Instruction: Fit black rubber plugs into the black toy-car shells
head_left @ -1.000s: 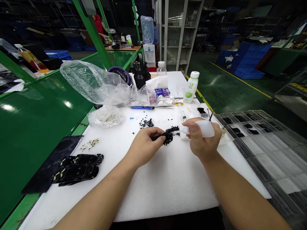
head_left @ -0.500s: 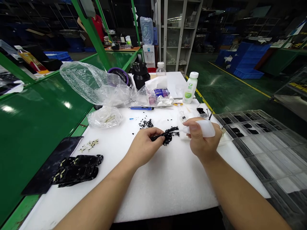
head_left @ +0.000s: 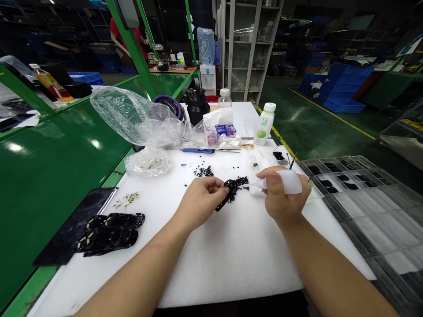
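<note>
Head view: I look down on my two hands over a white foam pad [head_left: 228, 264] on the desk, near its far edge.

Left hand: my left hand [head_left: 200, 202] is closed in a pinch, with the thumb and fingers holding a thin black strip [head_left: 224, 196] by its upper end. The lower end sticks out toward me.

Right hand: my right hand [head_left: 284, 193] is closed around a white bottle [head_left: 289, 182], and its thin tip points left, toward the black strip. I cannot tell if the tip touches the strip.

Black bits: one heap of small black bits [head_left: 239, 185] lies just behind the black strip, in the middle of the pad. A smaller heap [head_left: 203, 171] lies further toward the far edge.

Done so far: by how things lie, I judge some work is finished. A stack of black parts [head_left: 107, 235] with pale marks lies at the near left corner of the pad, and black pieces [head_left: 332, 189] sit in the far cells of a clear plastic tray [head_left: 373, 224] at the right edge of the desk.

Left to do: I judge the two heaps are not handled yet, but I cannot tell how many bits they hold.

Far edge: a plastic bag [head_left: 148, 165], a blue-handled tool [head_left: 196, 150], a syringe [head_left: 254, 160] and a milk bottle [head_left: 264, 125] lie there.
</note>
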Tool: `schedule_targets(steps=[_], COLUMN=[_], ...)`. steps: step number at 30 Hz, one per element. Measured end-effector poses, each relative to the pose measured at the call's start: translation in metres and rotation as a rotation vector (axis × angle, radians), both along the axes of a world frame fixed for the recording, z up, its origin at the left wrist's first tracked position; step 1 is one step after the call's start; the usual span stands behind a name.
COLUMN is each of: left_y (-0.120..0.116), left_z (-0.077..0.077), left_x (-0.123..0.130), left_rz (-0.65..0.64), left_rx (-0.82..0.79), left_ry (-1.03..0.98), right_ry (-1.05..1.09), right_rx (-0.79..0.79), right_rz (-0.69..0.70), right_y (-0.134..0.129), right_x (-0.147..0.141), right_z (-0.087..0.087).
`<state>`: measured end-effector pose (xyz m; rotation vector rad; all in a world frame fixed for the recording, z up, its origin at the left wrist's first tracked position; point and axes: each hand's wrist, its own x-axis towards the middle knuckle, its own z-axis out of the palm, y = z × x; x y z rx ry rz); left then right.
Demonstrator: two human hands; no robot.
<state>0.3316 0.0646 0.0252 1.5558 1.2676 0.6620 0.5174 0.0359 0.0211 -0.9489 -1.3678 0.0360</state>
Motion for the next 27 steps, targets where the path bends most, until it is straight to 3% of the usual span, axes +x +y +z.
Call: schedule_targets(steps=[27], left_y=[-0.0008], left_z=[0.0016], left_x=[0.0013], left_rz=[0.002], left_rx=[0.005], left_ry=[0.001], right_ry=[-0.032], right_rx=[-0.054], right_rz=[0.004], right_y=[0.0022], right_x=[0.0004], right_z=[0.0008])
